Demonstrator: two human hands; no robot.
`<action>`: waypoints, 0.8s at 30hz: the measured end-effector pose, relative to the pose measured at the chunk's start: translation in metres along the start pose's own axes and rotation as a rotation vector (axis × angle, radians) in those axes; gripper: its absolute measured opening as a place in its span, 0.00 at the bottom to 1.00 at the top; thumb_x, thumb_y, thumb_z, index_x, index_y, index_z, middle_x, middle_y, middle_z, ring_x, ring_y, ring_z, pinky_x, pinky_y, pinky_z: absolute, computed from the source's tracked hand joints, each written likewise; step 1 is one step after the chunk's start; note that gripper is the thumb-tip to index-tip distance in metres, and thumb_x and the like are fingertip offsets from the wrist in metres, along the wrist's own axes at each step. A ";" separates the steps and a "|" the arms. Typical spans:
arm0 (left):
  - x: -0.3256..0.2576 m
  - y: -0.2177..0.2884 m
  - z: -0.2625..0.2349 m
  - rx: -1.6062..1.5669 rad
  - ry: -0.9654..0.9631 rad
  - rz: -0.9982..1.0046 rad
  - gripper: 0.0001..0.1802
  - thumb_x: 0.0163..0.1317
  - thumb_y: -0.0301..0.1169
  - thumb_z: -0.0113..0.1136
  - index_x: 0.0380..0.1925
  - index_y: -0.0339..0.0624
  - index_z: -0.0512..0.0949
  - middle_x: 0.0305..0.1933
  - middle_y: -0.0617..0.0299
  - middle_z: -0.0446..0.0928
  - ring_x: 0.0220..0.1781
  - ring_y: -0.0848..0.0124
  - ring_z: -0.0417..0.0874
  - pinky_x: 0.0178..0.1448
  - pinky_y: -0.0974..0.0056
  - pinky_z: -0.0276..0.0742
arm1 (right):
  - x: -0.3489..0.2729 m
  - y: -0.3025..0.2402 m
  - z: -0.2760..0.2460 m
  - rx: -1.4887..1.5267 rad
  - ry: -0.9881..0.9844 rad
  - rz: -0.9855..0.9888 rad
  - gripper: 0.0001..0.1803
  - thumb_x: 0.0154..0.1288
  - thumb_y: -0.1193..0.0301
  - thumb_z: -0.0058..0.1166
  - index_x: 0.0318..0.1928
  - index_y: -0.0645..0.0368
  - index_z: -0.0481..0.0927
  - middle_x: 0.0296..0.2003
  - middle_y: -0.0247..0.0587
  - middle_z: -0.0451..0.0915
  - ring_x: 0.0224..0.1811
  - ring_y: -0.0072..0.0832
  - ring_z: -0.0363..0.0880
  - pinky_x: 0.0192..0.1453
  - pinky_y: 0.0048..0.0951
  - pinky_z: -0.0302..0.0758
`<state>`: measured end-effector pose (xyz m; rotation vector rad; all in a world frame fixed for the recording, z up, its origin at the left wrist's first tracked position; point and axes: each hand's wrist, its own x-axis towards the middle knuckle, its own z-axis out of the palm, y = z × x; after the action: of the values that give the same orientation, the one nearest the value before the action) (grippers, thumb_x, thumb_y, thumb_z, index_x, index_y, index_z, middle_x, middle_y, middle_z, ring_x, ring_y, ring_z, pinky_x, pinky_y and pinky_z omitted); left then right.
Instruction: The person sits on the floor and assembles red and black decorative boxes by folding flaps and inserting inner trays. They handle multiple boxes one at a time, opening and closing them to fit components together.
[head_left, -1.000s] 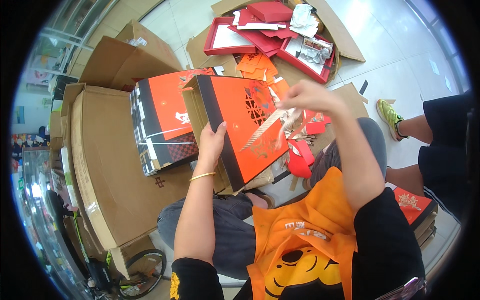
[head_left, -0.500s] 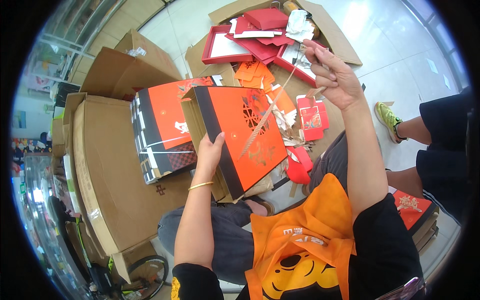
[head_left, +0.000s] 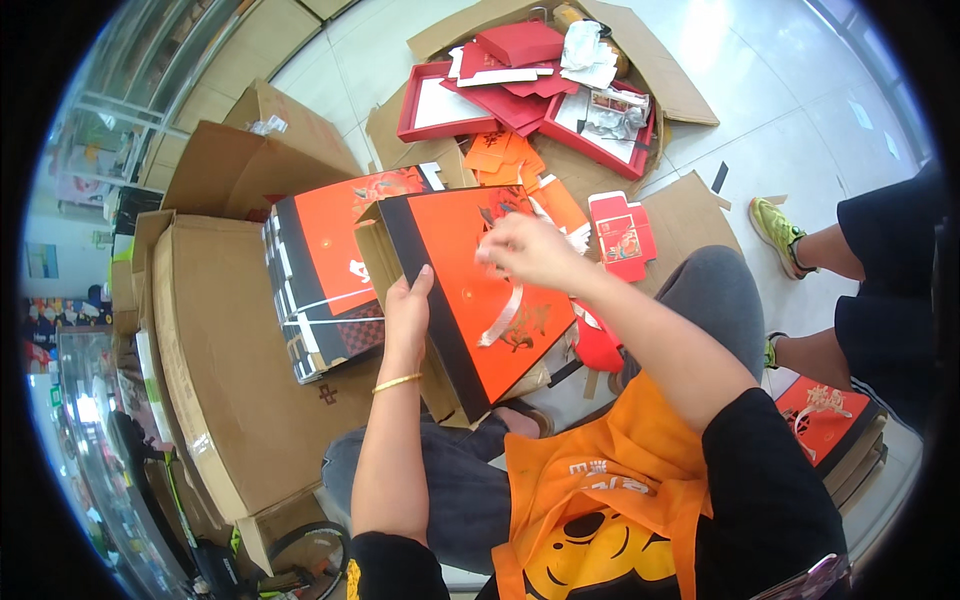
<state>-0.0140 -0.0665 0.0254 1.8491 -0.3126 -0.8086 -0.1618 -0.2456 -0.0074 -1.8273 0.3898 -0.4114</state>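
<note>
Right hand (head_left: 530, 250) back on orange-black box (head_left: 470, 300)

**Orange, black and red all around us**

We see an orange box (head_left: 470, 290) edged in black with gold figures, a black-and-orange stack (head_left: 325, 275) with a checkered corner, red trays (head_left: 440, 105), brown cardboard (head_left: 230, 360) and our orange apron (head_left: 600, 490).

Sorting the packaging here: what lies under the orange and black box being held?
Under the orange and black box a brown cardboard piece shows at its edges. The left hand grips the black side. The rest beneath is covered.
</note>
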 end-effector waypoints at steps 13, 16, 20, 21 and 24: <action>-0.036 0.007 0.027 0.159 -0.148 0.150 0.17 0.78 0.34 0.53 0.57 0.33 0.78 0.53 0.66 0.81 0.53 0.78 0.76 0.61 0.67 0.71 | -0.011 -0.004 0.024 -0.379 -0.001 0.071 0.13 0.70 0.61 0.46 0.42 0.53 0.82 0.42 0.43 0.78 0.43 0.47 0.82 0.47 0.50 0.78; -0.034 0.003 0.025 0.099 -0.193 0.105 0.18 0.78 0.35 0.53 0.59 0.34 0.78 0.55 0.66 0.81 0.54 0.78 0.76 0.62 0.67 0.71 | -0.010 0.005 0.026 -0.332 0.031 0.043 0.12 0.70 0.62 0.47 0.40 0.54 0.81 0.41 0.42 0.79 0.43 0.47 0.82 0.46 0.49 0.78; -0.037 0.005 0.026 0.070 -0.203 0.075 0.18 0.78 0.35 0.54 0.59 0.35 0.79 0.55 0.65 0.81 0.56 0.78 0.77 0.63 0.67 0.71 | -0.009 0.011 0.031 -0.261 0.093 0.020 0.11 0.69 0.63 0.49 0.38 0.56 0.81 0.39 0.42 0.80 0.43 0.46 0.82 0.46 0.47 0.78; -0.036 0.005 0.025 0.058 -0.210 0.068 0.18 0.78 0.35 0.54 0.59 0.35 0.79 0.55 0.65 0.81 0.56 0.78 0.77 0.63 0.67 0.71 | -0.010 0.012 0.033 -0.233 0.114 0.019 0.11 0.69 0.64 0.50 0.38 0.56 0.81 0.38 0.42 0.80 0.43 0.46 0.82 0.46 0.47 0.78; -0.033 0.004 0.024 0.029 -0.220 0.048 0.18 0.78 0.35 0.54 0.58 0.35 0.79 0.55 0.65 0.81 0.56 0.78 0.77 0.63 0.67 0.71 | -0.011 0.013 0.038 -0.143 0.187 0.030 0.10 0.69 0.65 0.50 0.37 0.57 0.81 0.38 0.41 0.80 0.43 0.45 0.82 0.46 0.47 0.77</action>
<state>-0.0537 -0.0668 0.0366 1.7746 -0.5083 -0.9804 -0.1547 -0.2124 -0.0314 -1.9253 0.5878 -0.5478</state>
